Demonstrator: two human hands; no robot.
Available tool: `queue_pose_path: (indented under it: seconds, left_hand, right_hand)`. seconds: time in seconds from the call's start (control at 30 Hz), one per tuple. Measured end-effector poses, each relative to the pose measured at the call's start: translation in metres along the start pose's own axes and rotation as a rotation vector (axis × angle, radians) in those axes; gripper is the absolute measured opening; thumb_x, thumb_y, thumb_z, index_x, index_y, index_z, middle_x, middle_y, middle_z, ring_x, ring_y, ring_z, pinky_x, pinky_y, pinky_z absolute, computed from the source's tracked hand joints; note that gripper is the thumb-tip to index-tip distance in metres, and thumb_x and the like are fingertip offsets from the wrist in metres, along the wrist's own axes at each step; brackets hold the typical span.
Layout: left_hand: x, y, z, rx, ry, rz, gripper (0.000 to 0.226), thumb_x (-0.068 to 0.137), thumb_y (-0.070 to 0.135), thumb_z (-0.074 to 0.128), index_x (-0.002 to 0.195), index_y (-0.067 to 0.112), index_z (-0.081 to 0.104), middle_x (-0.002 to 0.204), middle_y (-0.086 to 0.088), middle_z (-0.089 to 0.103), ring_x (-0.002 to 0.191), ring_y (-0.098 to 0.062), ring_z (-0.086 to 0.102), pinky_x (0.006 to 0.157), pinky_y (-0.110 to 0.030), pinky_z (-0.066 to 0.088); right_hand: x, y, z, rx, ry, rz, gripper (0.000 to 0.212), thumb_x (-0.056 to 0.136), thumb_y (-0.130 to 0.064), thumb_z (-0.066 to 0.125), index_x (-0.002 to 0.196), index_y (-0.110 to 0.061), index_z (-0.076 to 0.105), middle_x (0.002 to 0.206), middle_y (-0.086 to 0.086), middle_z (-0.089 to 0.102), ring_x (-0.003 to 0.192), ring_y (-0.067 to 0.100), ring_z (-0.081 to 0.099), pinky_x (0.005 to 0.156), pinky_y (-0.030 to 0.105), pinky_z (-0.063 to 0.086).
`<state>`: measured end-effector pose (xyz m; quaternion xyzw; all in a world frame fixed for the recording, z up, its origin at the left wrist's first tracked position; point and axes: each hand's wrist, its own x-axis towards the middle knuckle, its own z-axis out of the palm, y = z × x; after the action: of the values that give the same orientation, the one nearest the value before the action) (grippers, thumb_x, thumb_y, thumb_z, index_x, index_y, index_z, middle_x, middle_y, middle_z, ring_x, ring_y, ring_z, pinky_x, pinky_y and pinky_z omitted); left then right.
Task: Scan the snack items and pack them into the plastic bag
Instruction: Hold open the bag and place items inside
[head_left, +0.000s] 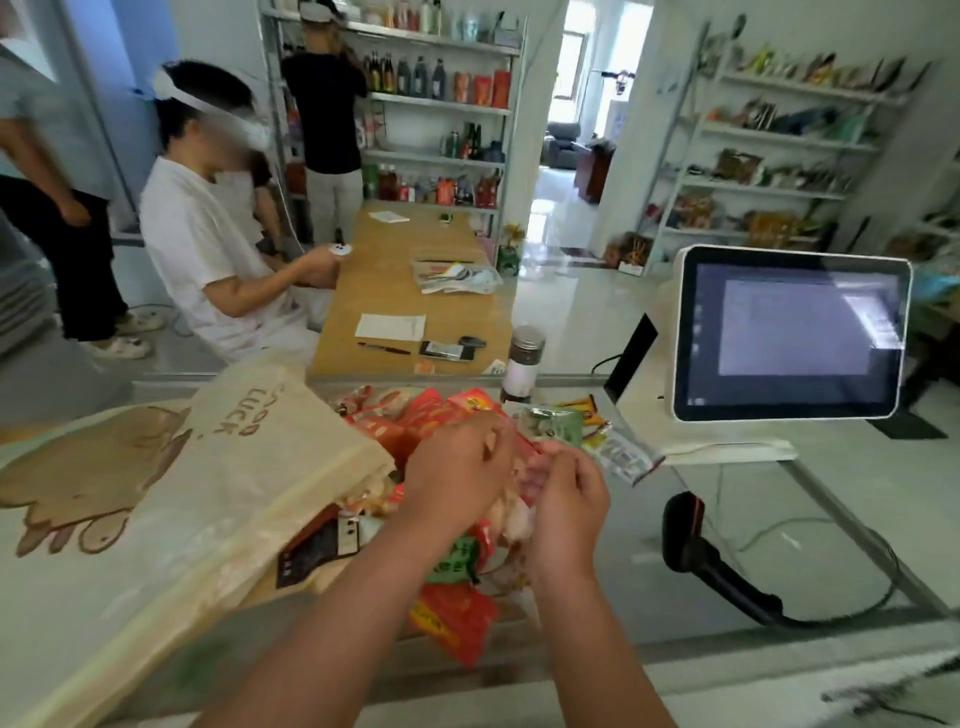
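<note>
A heap of snack packets (447, 613), mostly red and orange with some green, lies on the counter in front of me. Both my hands are over the heap. My left hand (457, 467) and my right hand (566, 493) meet at a small red-edged snack packet (530, 449), fingers curled and pinching it between them. A green packet (556, 423) and a white-and-yellow one (621, 454) lie just beyond. The cream plastic bag (218, 493) printed "GOOD LUCK" lies flat to the left, its edge over part of the heap. A black handheld scanner (696, 551) rests at the right.
A white checkout screen (789, 332) stands at the right, its cable looping on the counter. A jar with a metal lid (524, 364) stands behind the snacks. Beyond the counter are a wooden table (374, 291), a seated person, two standing people and stocked shelves.
</note>
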<state>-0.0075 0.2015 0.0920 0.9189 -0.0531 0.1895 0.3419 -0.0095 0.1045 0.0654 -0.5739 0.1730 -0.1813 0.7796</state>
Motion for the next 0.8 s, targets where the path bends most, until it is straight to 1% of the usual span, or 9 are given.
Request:
queue_pose_path:
  seconds: [0.1,0.17,0.23,0.37,0.43,0.53,0.63,0.7,0.8]
  left_hand:
    - [0.016,0.024,0.046,-0.001,-0.005,-0.064,0.019,0.093,0.03,0.05,0.087,0.02,0.065,0.068,0.002,0.063,0.069,-0.023,0.062,0.06,-0.035,0.048]
    - [0.025,0.04,0.076,0.035,-0.039,-0.108,0.019,0.094,0.03,0.049,0.086,0.019,0.063,0.073,-0.001,0.064,0.076,-0.027,0.063,0.064,-0.036,0.048]
    - [0.032,0.053,0.1,0.089,-0.07,-0.165,0.021,0.095,0.032,0.048,0.093,0.018,0.065,0.083,-0.004,0.068,0.082,-0.027,0.064,0.067,-0.035,0.048]
    - [0.038,0.063,0.13,0.094,-0.111,-0.253,0.018,0.095,0.031,0.047,0.091,0.023,0.062,0.074,0.002,0.062,0.075,-0.022,0.063,0.061,-0.031,0.045]
    - [0.042,0.066,0.137,0.105,-0.111,-0.297,0.019,0.096,0.03,0.046,0.094,0.026,0.065,0.074,0.005,0.062,0.072,-0.019,0.061,0.059,-0.029,0.043]
    - [0.046,0.068,0.142,0.103,-0.102,-0.357,0.02,0.096,0.031,0.046,0.097,0.027,0.066,0.076,0.005,0.064,0.072,-0.018,0.061,0.058,-0.027,0.041]
    - [0.045,0.064,0.144,0.049,-0.084,-0.375,0.019,0.096,0.029,0.047,0.093,0.026,0.066,0.073,0.005,0.064,0.071,-0.019,0.061,0.06,-0.027,0.042]
    - [0.041,0.06,0.141,0.028,-0.082,-0.378,0.018,0.096,0.028,0.048,0.088,0.025,0.064,0.071,0.008,0.063,0.069,-0.016,0.059,0.06,-0.027,0.044]
    - [0.036,0.051,0.134,-0.003,-0.08,-0.359,0.019,0.095,0.025,0.049,0.089,0.021,0.067,0.074,0.004,0.068,0.065,-0.015,0.061,0.066,-0.032,0.051]
  right_hand:
    - [0.058,0.008,-0.041,-0.041,0.003,0.112,0.022,0.095,-0.008,0.047,0.081,-0.012,0.063,0.079,0.011,0.066,0.068,0.022,0.062,0.065,0.034,0.054]
    - [0.095,0.016,-0.063,-0.151,-0.028,0.103,0.016,0.092,-0.012,0.053,0.084,-0.016,0.066,0.087,0.009,0.069,0.079,0.025,0.066,0.078,0.041,0.056]
    - [0.124,0.019,-0.081,-0.265,-0.031,0.101,0.011,0.089,-0.013,0.056,0.089,-0.016,0.067,0.093,0.009,0.069,0.089,0.027,0.066,0.085,0.045,0.054]
    - [0.169,0.007,-0.103,-0.467,-0.099,0.104,0.013,0.091,-0.016,0.049,0.086,-0.017,0.062,0.093,0.007,0.066,0.091,0.029,0.062,0.082,0.04,0.052]
    - [0.189,0.003,-0.106,-0.609,-0.181,0.114,0.016,0.093,-0.019,0.046,0.092,-0.015,0.062,0.099,0.007,0.064,0.095,0.028,0.059,0.083,0.038,0.05]
    - [0.214,0.009,-0.108,-0.895,-0.343,-0.014,0.028,0.09,-0.021,0.054,0.115,-0.011,0.062,0.116,0.007,0.061,0.107,0.027,0.056,0.083,0.029,0.043]
    - [0.236,0.023,-0.109,-1.325,-0.443,-0.165,0.053,0.085,-0.036,0.062,0.131,-0.014,0.048,0.128,0.013,0.051,0.119,0.03,0.044,0.096,0.036,0.042]
    - [0.249,0.031,-0.108,-1.523,-0.487,-0.163,0.07,0.081,-0.043,0.066,0.14,-0.02,0.035,0.137,0.014,0.041,0.129,0.033,0.035,0.105,0.042,0.036]
    - [0.256,0.039,-0.108,-1.64,-0.526,-0.065,0.088,0.076,-0.044,0.071,0.146,-0.027,0.02,0.138,0.014,0.038,0.13,0.033,0.035,0.106,0.044,0.035]
